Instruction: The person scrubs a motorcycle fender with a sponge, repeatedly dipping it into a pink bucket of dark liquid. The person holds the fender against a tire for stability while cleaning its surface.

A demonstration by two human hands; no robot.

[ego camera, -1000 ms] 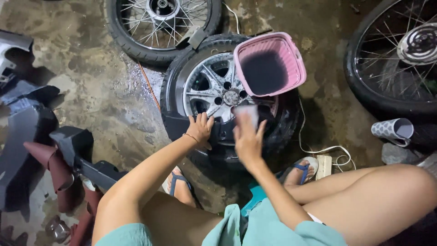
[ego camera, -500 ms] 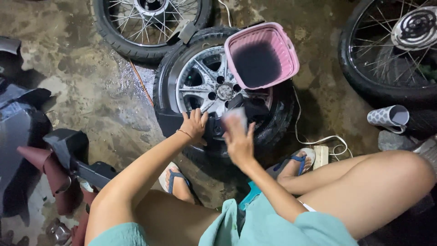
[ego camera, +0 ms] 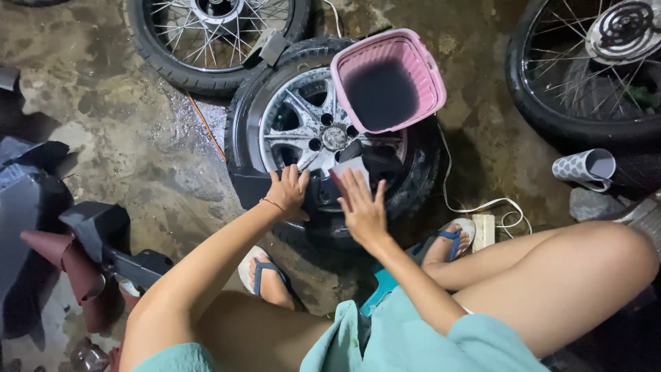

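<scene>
From the head camera, my left hand (ego camera: 288, 193) lies spread, fingers apart, on the dark panel (ego camera: 323, 200) lying across the near edge of the alloy wheel (ego camera: 303, 124). My right hand (ego camera: 361, 207) is open and flat, pressing a pale cloth or sponge (ego camera: 350, 169) against that panel; I cannot tell if the fingers grip it. The wheel lies flat on the wet concrete floor (ego camera: 138, 138). The pink basket (ego camera: 389, 79) sits tilted on the wheel's far right edge; I judge a hard push could rock the tyre and tip it over. The panel could also slide off, since only my palms hold it. A white cable (ego camera: 475, 207) trails close to the wet patch.
</scene>
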